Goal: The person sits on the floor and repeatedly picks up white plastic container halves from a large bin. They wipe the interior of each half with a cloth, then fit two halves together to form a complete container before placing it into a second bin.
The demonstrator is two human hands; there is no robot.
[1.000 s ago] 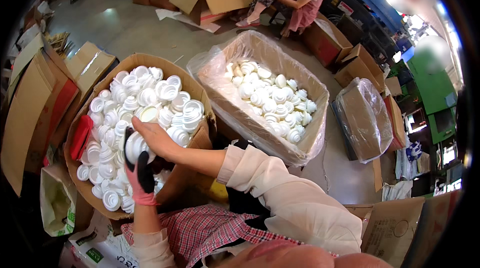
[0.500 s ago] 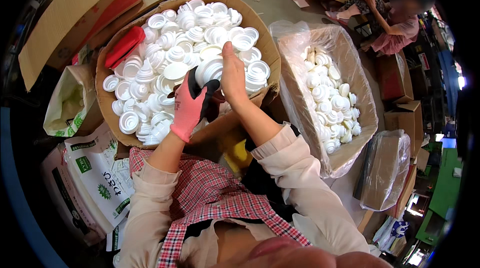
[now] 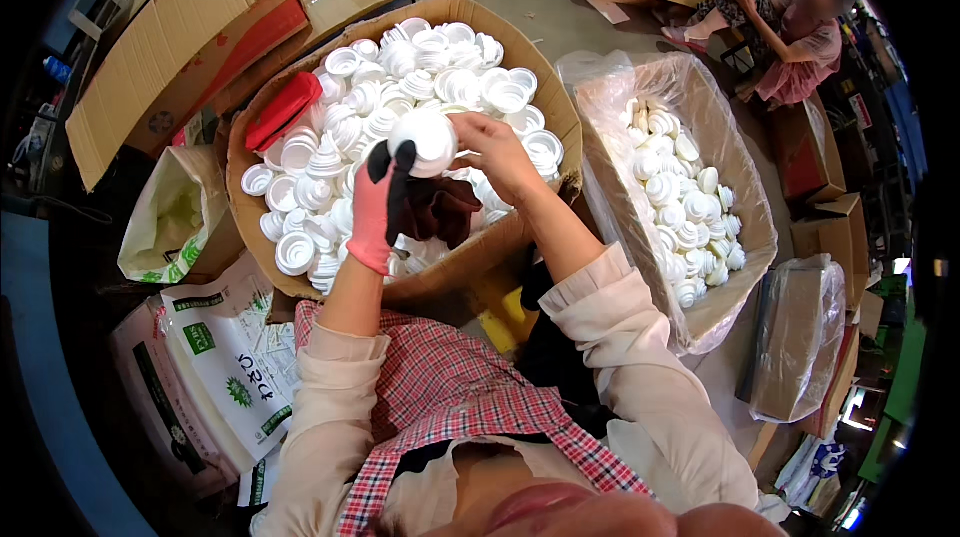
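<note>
White cap [image 3: 424, 140] gripped by both the left hand [image 3: 378, 207] and right hand [image 3: 497, 149], its underside hidden.

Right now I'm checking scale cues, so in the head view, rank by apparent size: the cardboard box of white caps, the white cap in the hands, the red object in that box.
1. cardboard box of white caps, largest.
2. red object.
3. white cap, smallest; it sits nearer the camera, so its margin below the red object is unsure.

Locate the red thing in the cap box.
In the head view, the red thing lies at the left edge of the cap box, on the white caps, left of the gloved left hand.
</note>
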